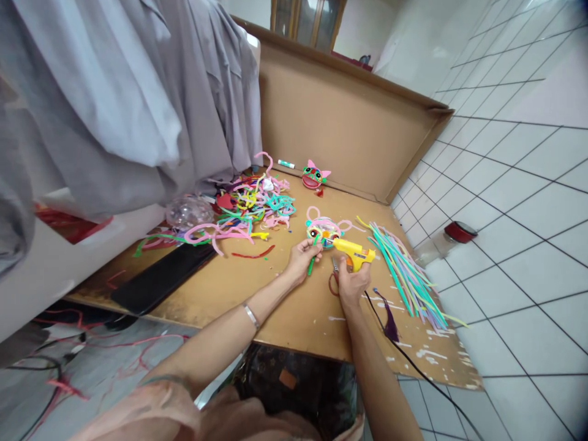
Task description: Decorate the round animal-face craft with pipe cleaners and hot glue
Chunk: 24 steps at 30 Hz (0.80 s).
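My right hand [353, 283] is wrapped round the grip of a yellow glue gun [353, 252], whose nozzle points left. In a pinch, my left hand [304, 258] holds a green pipe cleaner [311, 266] close to the nozzle; I cannot tell whether they touch. Just beyond them lies a pipe-cleaner animal face [327, 225] with dark eyes, an orange nose and pink loops for ears. Partly hidden by my right hand, scissors [333, 283] with reddish handles rest on the wooden table [285, 306].
Tangled pipe cleaners [257, 205] are heaped at the left, beside a clear plastic ball-like thing [189, 211]. Straight pipe cleaners [408, 278] lie bundled at the right. A finished-looking cat face [313, 176] and a glue stick [286, 164] sit near the back board. The gun's black cord [413, 364] trails off the right edge.
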{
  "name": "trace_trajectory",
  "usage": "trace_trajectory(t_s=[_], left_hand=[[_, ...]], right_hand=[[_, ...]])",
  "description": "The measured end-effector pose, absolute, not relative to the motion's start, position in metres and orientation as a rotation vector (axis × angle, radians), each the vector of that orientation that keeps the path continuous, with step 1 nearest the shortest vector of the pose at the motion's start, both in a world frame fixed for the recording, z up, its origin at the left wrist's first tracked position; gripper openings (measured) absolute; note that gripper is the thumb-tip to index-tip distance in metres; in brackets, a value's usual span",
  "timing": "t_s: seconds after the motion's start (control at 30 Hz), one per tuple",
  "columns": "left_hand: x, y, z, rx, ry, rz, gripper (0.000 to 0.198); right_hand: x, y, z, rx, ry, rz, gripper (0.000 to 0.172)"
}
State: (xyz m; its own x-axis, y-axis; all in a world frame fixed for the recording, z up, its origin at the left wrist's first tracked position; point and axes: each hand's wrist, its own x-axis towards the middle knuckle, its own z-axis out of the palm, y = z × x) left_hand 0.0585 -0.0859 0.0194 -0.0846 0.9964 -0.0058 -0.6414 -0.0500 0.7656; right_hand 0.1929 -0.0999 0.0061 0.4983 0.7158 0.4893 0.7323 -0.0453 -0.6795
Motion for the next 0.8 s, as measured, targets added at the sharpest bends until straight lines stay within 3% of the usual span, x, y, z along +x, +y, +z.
trace_trajectory(t_s=[0.5, 0.8], left_hand=[[0.058, -0.088, 0.022, 0.641, 0.704, 1.522, 0.04], [0.059, -0.089, 0.025, 0.635, 0.706, 1.524, 0.038]], right_hand=[[0.193, -0.098, 0.002, -1.819, -1.234, -0.075, 0.048], [0.199, -0.093, -0.003, -1.692, -1.158, -0.138, 0.056]])
